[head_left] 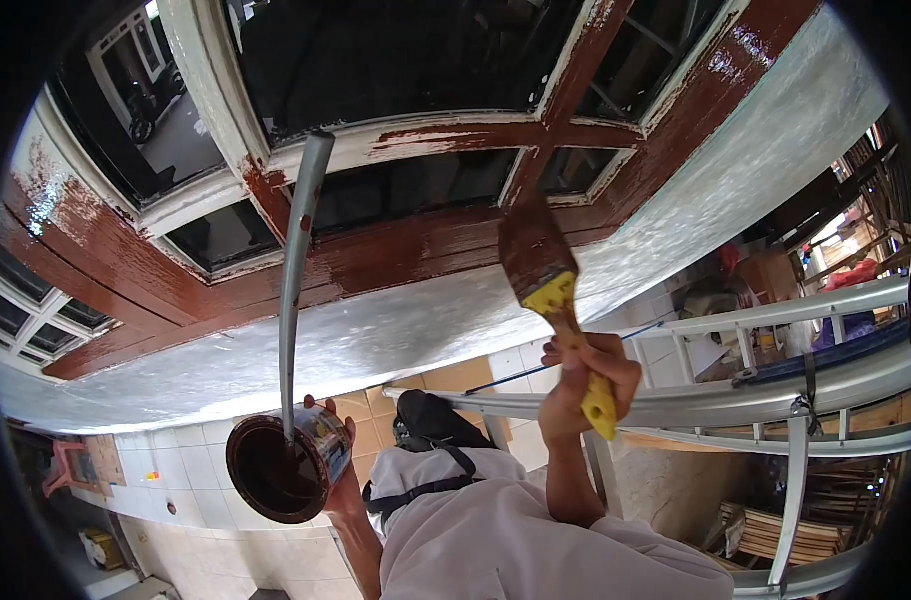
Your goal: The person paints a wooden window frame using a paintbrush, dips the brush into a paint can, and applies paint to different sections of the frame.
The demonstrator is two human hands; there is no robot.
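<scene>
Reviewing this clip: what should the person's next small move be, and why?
Probably bring the brush in the right hand onto the patchy crossbar of the window frame: white shows there beside streaks of brown, while the bristles look coated dark brown. The left hand holds the paint can, so a refill seems close by.

Can [321,438] is left of brush [561,305] — window frame [555,138] ahead.
</scene>
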